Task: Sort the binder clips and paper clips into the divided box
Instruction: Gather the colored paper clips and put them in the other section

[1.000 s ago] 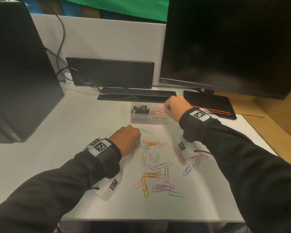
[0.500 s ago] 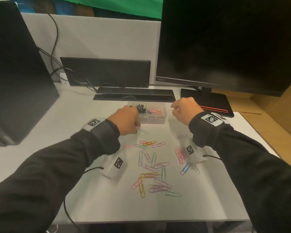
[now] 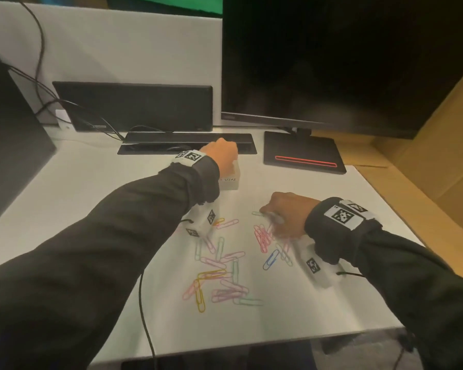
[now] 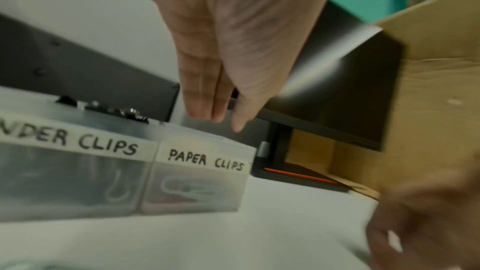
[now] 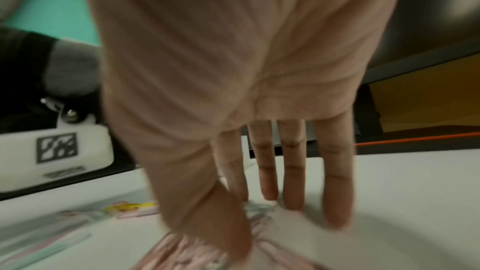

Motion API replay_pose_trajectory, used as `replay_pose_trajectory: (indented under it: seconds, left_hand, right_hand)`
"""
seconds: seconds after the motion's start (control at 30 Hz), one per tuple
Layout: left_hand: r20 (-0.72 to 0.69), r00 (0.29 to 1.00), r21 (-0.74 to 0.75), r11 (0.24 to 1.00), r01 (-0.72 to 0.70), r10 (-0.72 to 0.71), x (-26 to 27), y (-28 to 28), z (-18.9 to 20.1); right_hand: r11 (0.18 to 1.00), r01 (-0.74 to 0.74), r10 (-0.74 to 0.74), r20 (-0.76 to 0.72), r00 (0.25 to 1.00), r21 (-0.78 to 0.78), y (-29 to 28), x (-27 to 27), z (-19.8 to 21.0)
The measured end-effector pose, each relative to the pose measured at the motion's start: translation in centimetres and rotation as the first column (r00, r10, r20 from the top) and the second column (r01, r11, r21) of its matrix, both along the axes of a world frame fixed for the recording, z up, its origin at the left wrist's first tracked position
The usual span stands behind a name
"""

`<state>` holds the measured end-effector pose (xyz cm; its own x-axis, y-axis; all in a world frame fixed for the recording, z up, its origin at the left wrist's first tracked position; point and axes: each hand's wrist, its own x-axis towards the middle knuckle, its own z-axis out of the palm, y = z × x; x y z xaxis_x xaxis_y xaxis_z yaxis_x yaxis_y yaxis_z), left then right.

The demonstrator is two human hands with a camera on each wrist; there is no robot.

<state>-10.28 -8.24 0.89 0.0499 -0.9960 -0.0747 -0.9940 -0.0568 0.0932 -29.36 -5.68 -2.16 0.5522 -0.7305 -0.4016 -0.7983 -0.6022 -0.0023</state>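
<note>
At 9 o'clock on the white desk (image 3: pixel 64 188) stands a big dark box (image 3: pixel 8 145); we leave it alone. At 12 o'clock sits the divided box (image 4: pixel 145 171); its left part says binder clips and holds black binder clips (image 4: pixel 103 109); its right part says paper clips. Our left hand (image 4: pixel 221 48) hangs just over the paper clip part, fingers straight and close together; we see nothing in it. In the middle lie the loose paper clips (image 3: pixel 219 273), pink, green, yellow and blue; they cross each other. At 3 o'clock our right hand (image 3: pixel 286 214) comes down on a pink bunch (image 3: pixel 262 236), fingers (image 5: pixel 291 171) spread and long; we cannot tell if the thumb has one yet. We think tangled clips could come up in a clump and fall; flat clips could slip from our fingertips; a clip could land in the wrong part.
</note>
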Motion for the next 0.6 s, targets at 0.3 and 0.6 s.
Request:
replay_pose_trajectory:
  seconds: [0.3, 0.6]
  left_hand:
    - [0.159, 0.911, 0.395, 0.87, 0.295, -0.381, 1.1, 9.2, -2.7]
    - [-0.039, 0.973, 0.132, 0.964, 0.232, -0.228, 2.1, 8.8, -4.9]
  right_hand:
    - [0.995, -0.085, 0.085, -0.003, 0.996, 0.05, 0.9, -0.4, -0.1]
    - [0.996, -0.064, 0.077, 0.227, 0.971, -0.068, 1.0, 3.8, -1.3]
